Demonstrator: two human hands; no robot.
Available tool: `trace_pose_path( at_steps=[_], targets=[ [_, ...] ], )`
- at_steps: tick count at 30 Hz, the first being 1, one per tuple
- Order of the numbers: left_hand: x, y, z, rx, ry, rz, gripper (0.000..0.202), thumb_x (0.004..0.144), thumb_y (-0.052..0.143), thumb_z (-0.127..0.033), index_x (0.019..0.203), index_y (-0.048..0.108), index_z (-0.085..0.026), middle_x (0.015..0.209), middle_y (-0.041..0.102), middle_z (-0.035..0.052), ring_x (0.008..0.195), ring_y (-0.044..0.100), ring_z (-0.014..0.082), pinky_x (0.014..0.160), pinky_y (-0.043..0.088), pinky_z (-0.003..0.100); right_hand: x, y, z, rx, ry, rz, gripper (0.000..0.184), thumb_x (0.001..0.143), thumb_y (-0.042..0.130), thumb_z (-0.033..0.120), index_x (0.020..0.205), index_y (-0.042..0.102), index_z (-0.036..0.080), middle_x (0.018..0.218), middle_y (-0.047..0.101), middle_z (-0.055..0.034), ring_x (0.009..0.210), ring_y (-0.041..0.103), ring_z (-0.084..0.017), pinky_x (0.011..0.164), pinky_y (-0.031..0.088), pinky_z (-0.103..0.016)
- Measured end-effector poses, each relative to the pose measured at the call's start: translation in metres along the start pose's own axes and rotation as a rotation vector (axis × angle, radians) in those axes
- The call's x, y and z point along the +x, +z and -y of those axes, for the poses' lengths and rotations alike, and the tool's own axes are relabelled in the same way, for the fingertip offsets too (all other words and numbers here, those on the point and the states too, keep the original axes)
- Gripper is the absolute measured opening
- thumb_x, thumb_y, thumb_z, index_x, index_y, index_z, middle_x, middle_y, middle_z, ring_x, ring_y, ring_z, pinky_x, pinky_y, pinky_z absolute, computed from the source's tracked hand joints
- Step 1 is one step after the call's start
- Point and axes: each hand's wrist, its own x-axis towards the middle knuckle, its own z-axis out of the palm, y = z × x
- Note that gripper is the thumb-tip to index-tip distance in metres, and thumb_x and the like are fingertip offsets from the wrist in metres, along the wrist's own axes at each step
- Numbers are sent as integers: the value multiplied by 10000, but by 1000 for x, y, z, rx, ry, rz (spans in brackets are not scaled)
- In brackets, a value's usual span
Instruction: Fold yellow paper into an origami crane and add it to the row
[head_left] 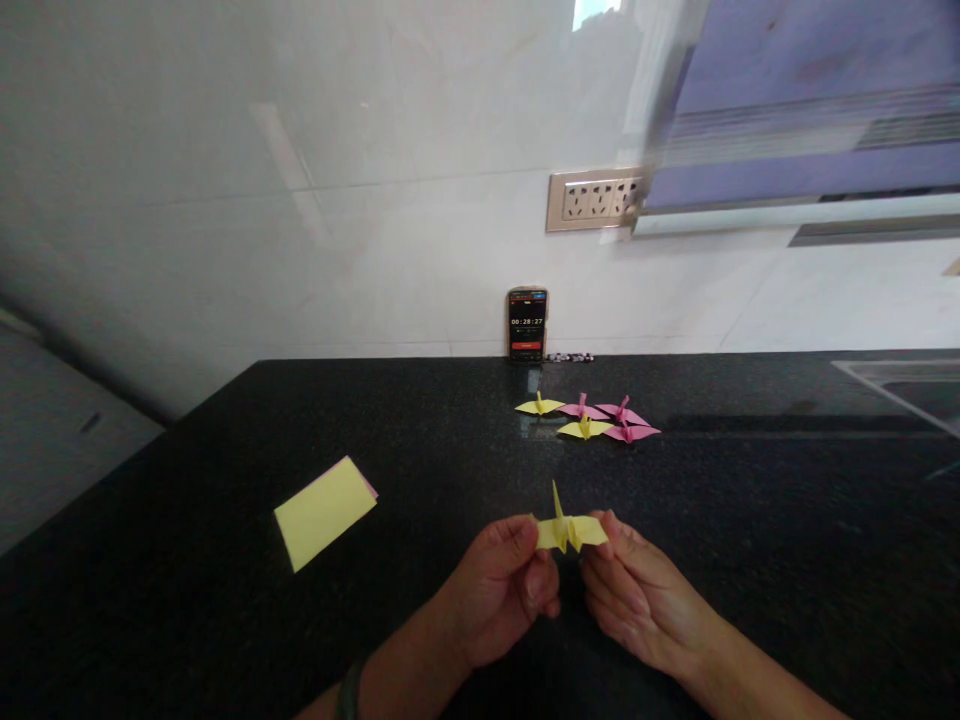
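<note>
A yellow origami crane point(568, 531) is held up above the dark countertop, its wings spread sideways and a thin point sticking up. My left hand point(504, 585) pinches the tip of its left wing between thumb and fingers. At the other wing tip, my right hand point(646, 597) is closed in a similar pinch. Beyond the hands stand several finished paper cranes in a cluster, among them a yellow crane point(585, 428) and a pink crane point(631, 431).
On the left lies a stack of yellow and pink paper point(324, 513) on the black countertop point(420, 430). A phone point(527, 325) showing a timer leans against the tiled wall, a beaded strap point(570, 357) beside it. Wall sockets point(598, 199) sit above; a sink edge point(892, 392) is at right.
</note>
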Motion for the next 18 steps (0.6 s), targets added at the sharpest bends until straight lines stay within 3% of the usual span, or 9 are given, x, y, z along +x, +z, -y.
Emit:
trace_pose_path(
  at_steps=[5, 10, 13, 16, 18],
  targets=[
    [-2, 0, -8, -32, 29, 5, 211, 771, 488, -258, 602, 483, -133, 401, 390, -50, 391, 355, 59, 452, 365, 205, -1, -3, 6, 24, -32, 18, 325, 853, 374, 333, 601, 509, 179, 318, 225, 101, 268, 141, -46, 273, 232, -141],
    [-2, 0, -17, -51, 92, -24, 196, 800, 440, -231, 625, 470, -148, 418, 358, -60, 408, 339, 56, 465, 343, 195, -5, -3, 19, 39, -73, 26, 235, 819, 444, 294, 624, 522, 188, 333, 213, 103, 290, 142, -49, 291, 245, -143],
    [0, -1, -15, -1, 96, -42, 361, 822, 358, -383, 571, 458, -144, 400, 361, -50, 388, 339, 63, 439, 329, 205, -5, -1, 20, -33, -81, -13, 247, 809, 459, 287, 593, 511, 181, 305, 237, 106, 265, 149, -42, 274, 220, -143],
    [2, -4, -9, 116, 105, -53, 556, 756, 257, -592, 521, 469, -134, 361, 388, -27, 352, 354, 75, 405, 306, 216, -3, 2, 15, -185, -18, -84, 322, 795, 481, 268, 492, 458, 160, 260, 283, 97, 221, 156, -25, 246, 152, -138],
    [2, -6, -6, 198, 81, -63, 559, 734, 299, -605, 513, 484, -126, 344, 404, -19, 333, 357, 74, 388, 284, 212, -1, 4, 12, -258, 25, -132, 345, 769, 516, 264, 454, 424, 157, 243, 303, 91, 205, 163, -17, 241, 124, -135]
  ],
)
